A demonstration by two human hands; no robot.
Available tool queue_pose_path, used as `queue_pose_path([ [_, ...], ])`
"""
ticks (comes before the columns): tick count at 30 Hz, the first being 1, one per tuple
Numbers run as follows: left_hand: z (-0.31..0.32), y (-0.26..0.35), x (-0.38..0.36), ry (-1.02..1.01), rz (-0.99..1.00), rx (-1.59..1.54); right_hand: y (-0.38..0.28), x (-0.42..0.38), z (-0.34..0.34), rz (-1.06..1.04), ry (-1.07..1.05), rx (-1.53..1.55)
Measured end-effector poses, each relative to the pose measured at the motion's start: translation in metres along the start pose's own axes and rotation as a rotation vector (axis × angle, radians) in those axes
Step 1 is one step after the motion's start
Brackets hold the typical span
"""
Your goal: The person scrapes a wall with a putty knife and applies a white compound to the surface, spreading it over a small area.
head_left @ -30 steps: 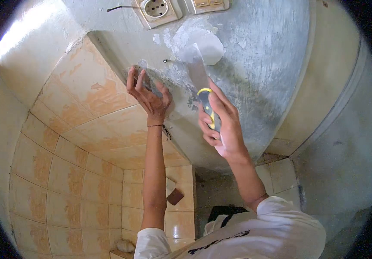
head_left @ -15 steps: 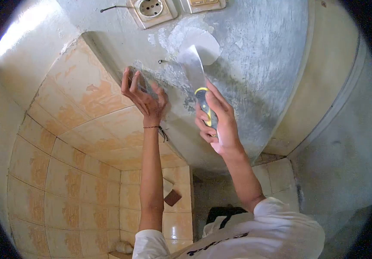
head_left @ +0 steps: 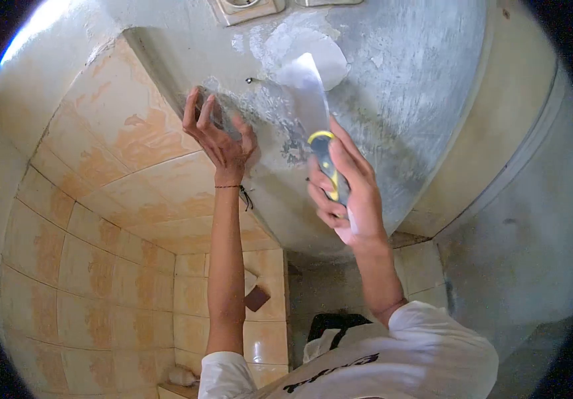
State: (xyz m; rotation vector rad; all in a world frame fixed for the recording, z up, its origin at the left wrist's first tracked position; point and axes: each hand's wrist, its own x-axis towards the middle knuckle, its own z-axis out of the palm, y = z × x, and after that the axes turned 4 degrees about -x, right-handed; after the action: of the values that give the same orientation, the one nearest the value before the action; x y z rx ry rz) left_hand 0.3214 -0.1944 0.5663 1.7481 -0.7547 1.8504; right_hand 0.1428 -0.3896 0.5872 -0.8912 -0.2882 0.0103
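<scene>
Filling most of the view, here is the grey wall (head_left: 426, 86), scuffed and patchy, with cream-and-orange tiles (head_left: 110, 156) spreading over the left side. Down below sits the person's white shirt (head_left: 399, 352), dark lettering across it, both arms reaching up from the sleeves. And now the scraper (head_left: 313, 100), right of centre against the wall, tilted a little left, its broad blade uppermost; the blade's tip overlaps a white patch, though I can't tell whether the metal touches the surface. The right hand (head_left: 347, 183) has it, fingers wrapped snugly round the grey-and-yellow handle. Over to the left hand (head_left: 221, 139): half open, fingers parted and bent, raised at the wall close to the tile edge; its far side is hidden, so I can't tell whether it presses there. Up top, that white patch (head_left: 332, 61) shows bright, just below a socket plate (head_left: 250, 10) cut off by the frame. Lower down, a small brown block (head_left: 256, 298) lies by the tiles. Smaller again, a dark cord (head_left: 229, 187) rings the left wrist, and a little screw (head_left: 249, 80) pokes from the wall between hand and blade.
</scene>
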Motion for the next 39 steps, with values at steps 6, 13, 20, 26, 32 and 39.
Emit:
queue_pose_path([
  [6, -0.001, 0.001, -0.004, 0.030, -0.027, 0.006, 0.007, 0.018, -0.009, 0.008, -0.023, -0.004],
  [13, -0.002, 0.000, -0.001, 0.046, -0.032, -0.042, -0.001, 0.009, 0.002, -0.003, -0.015, -0.094],
  [20, -0.002, -0.004, -0.002, 0.058, -0.038, -0.053, -0.003, 0.004, -0.002, 0.021, -0.016, -0.055],
  [26, -0.001, -0.002, -0.005, 0.048, -0.033, -0.049, 0.003, 0.025, 0.003, 0.015, 0.018, -0.111],
  [32, -0.004, -0.003, -0.002, 0.030, -0.030, -0.040, 0.002, 0.011, 0.003, -0.008, 0.092, -0.091],
  [39, -0.003, -0.003, -0.003, 0.046, -0.033, -0.049, -0.004, -0.001, 0.008, -0.002, 0.043, -0.079],
])
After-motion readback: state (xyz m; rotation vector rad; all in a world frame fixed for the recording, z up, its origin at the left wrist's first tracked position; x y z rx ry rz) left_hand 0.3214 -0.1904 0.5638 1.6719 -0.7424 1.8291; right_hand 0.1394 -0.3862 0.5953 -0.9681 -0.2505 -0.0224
